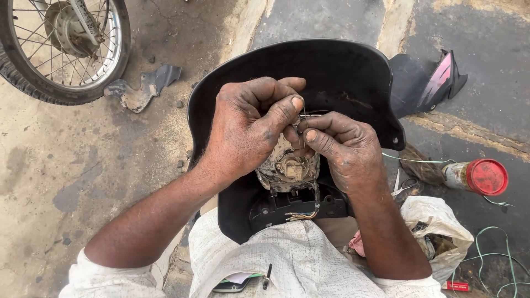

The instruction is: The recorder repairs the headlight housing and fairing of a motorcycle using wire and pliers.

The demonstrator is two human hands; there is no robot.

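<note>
Both hands pinched a thin wire (304, 113): the left hand (248, 129) had its grip closed high on it, the right hand (342, 152) just below. Directly beneath sat a dirty headlamp socket (290, 168), wires loose, apparently unfinished, inside the black cowl (331, 66) resting on the person's lap above the floor (66, 165).

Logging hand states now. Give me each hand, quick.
Left hand: closed, pinching a thin wire.
Right hand: closed, fingers pinching the same wire above the dusty lamp housing.
</note>
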